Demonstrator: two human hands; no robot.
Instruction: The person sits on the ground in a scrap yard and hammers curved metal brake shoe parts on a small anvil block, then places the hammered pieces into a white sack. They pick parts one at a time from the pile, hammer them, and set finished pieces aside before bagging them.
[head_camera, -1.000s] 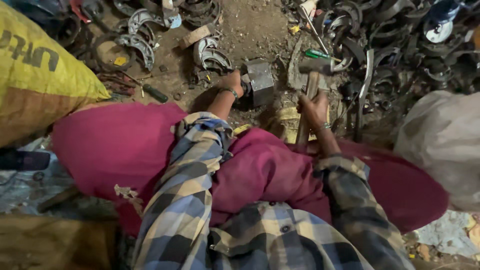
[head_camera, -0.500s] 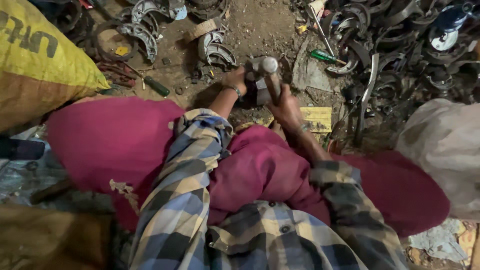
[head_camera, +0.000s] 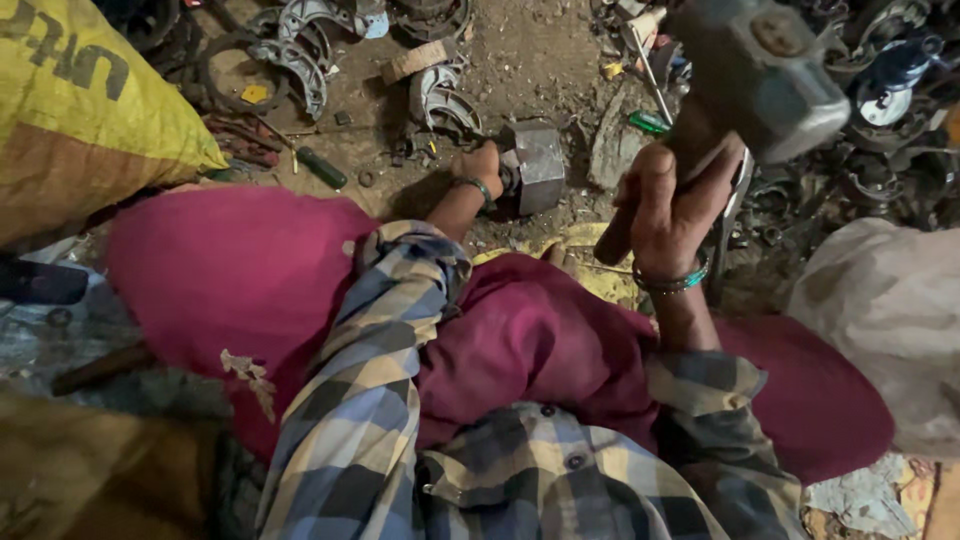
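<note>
Head view: right hand (head_camera: 668, 205) clenched on raised hammer (head_camera: 755, 75), left hand (head_camera: 484, 170) gripping grey metal block (head_camera: 535, 165) on dirt floor (head_camera: 540, 60) among scrap brake shoes (head_camera: 300, 60); striking step, seemingly needing a square downward blow clear of fingers.

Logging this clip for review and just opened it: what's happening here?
A person sits on dirt ground among scattered metal scrap. Their right hand grips the wooden handle of a heavy grey steel hammer, raised high near the camera. Their left hand rests against a grey metal block on the ground ahead. Curved grey metal brake shoes lie beyond it, a yellow woven sack at the left, and a green-handled screwdriver beside the sack.
</note>
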